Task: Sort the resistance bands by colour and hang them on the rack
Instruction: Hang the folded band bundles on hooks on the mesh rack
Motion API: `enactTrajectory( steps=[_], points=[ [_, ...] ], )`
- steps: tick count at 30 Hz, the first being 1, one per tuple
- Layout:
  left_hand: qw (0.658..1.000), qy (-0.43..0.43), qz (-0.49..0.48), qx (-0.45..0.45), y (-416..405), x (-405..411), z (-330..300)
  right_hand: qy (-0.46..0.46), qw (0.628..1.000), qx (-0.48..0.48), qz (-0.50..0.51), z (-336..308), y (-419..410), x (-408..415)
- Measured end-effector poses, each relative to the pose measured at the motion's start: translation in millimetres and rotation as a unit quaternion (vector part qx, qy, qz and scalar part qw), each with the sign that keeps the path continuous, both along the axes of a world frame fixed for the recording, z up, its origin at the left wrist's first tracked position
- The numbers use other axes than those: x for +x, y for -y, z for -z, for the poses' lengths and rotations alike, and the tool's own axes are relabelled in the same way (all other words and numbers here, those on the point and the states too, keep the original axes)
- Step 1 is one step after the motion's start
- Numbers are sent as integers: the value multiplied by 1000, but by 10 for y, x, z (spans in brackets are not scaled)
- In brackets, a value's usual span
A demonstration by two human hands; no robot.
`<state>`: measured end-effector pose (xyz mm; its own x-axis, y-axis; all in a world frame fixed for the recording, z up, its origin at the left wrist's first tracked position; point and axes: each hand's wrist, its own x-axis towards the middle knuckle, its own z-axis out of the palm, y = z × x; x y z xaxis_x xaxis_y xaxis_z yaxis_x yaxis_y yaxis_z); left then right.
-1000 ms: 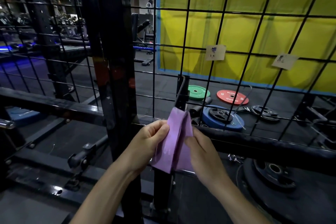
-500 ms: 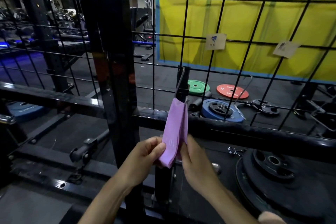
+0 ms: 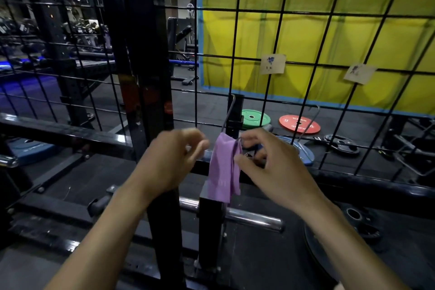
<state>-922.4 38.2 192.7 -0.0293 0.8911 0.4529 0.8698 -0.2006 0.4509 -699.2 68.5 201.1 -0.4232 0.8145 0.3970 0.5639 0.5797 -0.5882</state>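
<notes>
the purple band [image 3: 223, 169] is hanging from a metal hook [image 3: 229, 113] on the wire grid rack [image 3: 277, 92], flanked by the left hand [image 3: 169, 162] with loosely curled fingers holding nothing and the right hand [image 3: 270, 167], whose thumb seems to be touching the band's edge. behind the grid, a green plate [image 3: 255, 119], a red plate [image 3: 300, 124] and a yellow curtain [image 3: 306, 30] are being seen, two paper labels [image 3: 273, 63] are being carried on the wires, and a black upright post [image 3: 146, 77] is standing left of the band over dark gym flooring.

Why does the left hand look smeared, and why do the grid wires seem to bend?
Head view: the left hand is motion-blurred, while the purple resistance band stays fairly sharp; the wide-angle lens bows the wire grid; dim room, bright yellow backdrop.
</notes>
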Motion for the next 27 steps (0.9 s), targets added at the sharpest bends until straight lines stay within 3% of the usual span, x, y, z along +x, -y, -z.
enactTrajectory(
  steps=[5,14,27],
  points=[
    [998,41,46,23,-289,175,-217,-13,999,45,-11,67,-102,-141],
    [994,-52,-55,81,-404,284,-211,-68,997,18,-14,137,-150,-186],
    [994,-5,-54,98,-458,268,-147,-49,996,69,40,218,-169,-247]
  ],
)
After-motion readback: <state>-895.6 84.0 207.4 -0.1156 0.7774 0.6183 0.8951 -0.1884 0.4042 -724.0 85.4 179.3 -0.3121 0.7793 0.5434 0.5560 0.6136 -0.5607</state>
